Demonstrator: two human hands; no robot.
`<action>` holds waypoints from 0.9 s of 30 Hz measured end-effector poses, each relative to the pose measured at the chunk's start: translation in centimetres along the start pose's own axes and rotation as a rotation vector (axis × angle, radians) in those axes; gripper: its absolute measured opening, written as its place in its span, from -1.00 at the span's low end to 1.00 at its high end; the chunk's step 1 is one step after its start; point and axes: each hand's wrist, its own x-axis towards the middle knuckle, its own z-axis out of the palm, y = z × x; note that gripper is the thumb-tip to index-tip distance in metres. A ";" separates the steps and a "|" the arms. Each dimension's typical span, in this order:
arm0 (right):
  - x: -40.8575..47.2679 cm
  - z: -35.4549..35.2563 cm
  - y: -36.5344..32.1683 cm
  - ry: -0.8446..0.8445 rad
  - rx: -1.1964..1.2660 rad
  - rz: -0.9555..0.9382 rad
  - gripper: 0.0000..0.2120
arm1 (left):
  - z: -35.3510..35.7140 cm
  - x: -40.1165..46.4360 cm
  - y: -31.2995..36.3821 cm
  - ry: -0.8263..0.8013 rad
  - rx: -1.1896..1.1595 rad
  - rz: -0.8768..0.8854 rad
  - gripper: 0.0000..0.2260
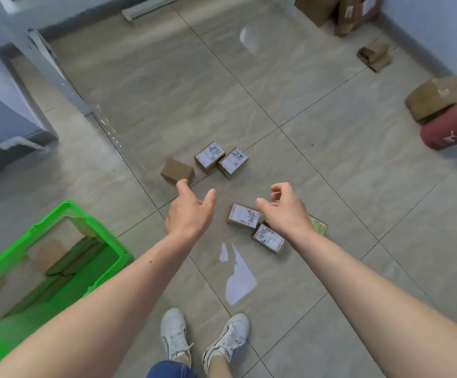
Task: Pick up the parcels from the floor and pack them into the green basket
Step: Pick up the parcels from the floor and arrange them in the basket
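Green basket point(107, 236) stood on the floor point(167, 91) at the left, already holding several flat brown parcels point(69, 260), which looked blurred

Left hand point(190, 212) was spread wide and empty, thumb and forefinger apart, stretched forward. The plain brown box point(177, 171) lay just beyond its fingertips, unlabelled face up, long axis slanting from near left to far right. Judged this the left hand's likely target, being nearest

Past that, two labelled boxes point(222, 160) sat side by side, touching, white labels up

Between the hands and slightly nearer the person: a labelled box point(243, 216), its corner touching a second labelled box point(268, 238). Their long axes ran roughly toward the lower right

Right hand point(286, 210) was half-curled and empty, fingers bent, above and just right of that near pair, clearly the closer hand to them. A pale flat item point(318, 225) showed beyond the right wrist, mostly hidden; could not tell what it was

All boxes looked small, rigid, square-edged cardboard, likely easy to take one per hand
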 end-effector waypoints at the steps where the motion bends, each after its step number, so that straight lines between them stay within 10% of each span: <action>1: 0.9 -0.8 0.8 0.009 0.000 0.023 -0.51 | 1.2 0.2 0.8 -0.012 0.006 0.009 -0.36; 12: 10.7 -3.3 7.5 0.044 0.021 0.190 -0.47 | 10.3 6.6 4.0 -0.183 0.092 0.012 -0.48; 27: 26.9 11.0 23.2 -0.138 0.029 0.266 -0.29 | 28.9 20.8 -7.6 -0.246 0.204 -0.059 -0.39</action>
